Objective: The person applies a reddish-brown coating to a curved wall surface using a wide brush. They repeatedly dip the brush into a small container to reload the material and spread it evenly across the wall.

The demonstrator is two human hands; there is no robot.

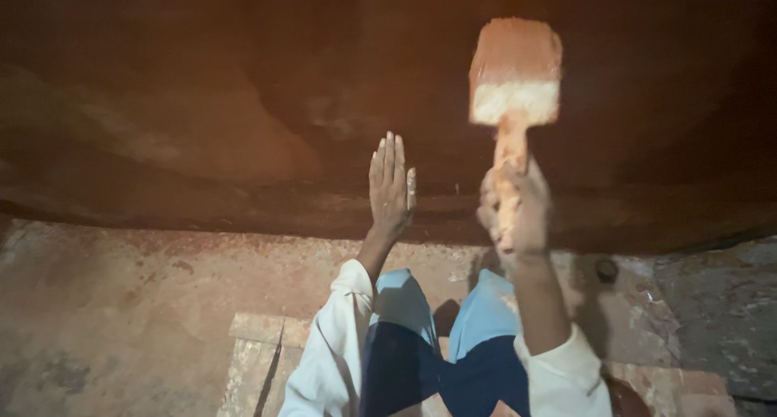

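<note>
Two hands, left hand [390,186] flat on clay wall [202,126], right hand [514,211] gripping paddle [515,73]

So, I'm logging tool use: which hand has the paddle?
The right hand, fingers wrapped around the wooden paddle's handle. The left hand is open and flat, holding nothing.

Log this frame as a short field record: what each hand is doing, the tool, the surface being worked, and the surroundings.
left hand: left hand open, flat, fingers together, against the reddish-brown curved wall
right hand: right hand gripping the handle of a wooden paddle
tool: flat broad head, coated in reddish clay, raised and motion-blurred
surface: dark, smooth, clay-like
surroundings: stained concrete floor, the person's knees in blue trousers
</note>
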